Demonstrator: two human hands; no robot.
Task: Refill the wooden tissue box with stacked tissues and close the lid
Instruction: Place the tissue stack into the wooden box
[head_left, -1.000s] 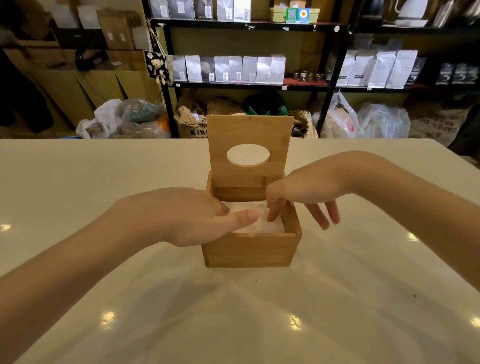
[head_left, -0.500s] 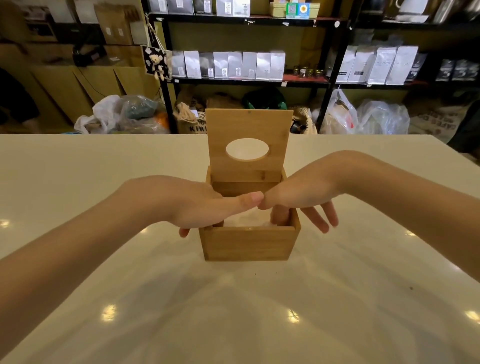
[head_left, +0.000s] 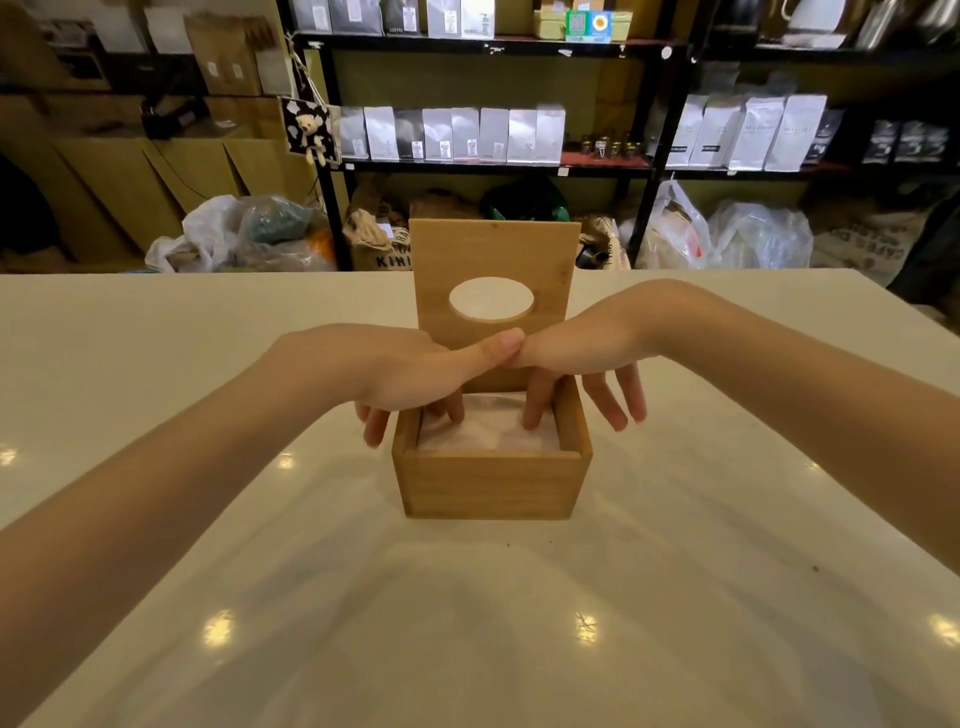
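A square wooden tissue box (head_left: 491, 486) stands on the white table, its lid (head_left: 493, 270) with an oval hole raised upright at the back. White stacked tissues (head_left: 488, 434) lie inside, just below the rim. My left hand (head_left: 415, 371) hovers over the box's left side with some fingers reaching down onto the tissues and others outside the left wall. My right hand (head_left: 576, 364) is over the right side, two fingers pressing on the tissues, the rest hanging outside the right wall. The two thumbs meet above the box.
The glossy white table (head_left: 467, 623) spreads wide around the box. Behind its far edge stand black shelves (head_left: 483, 169) with white pouches, plastic bags (head_left: 748, 234) on the floor and cardboard boxes (head_left: 156, 171) at the left.
Both hands rose and turned fingers-down into the box, thumbs coming together; they now press the tissues deeper. The camera view moved slightly closer to the box.
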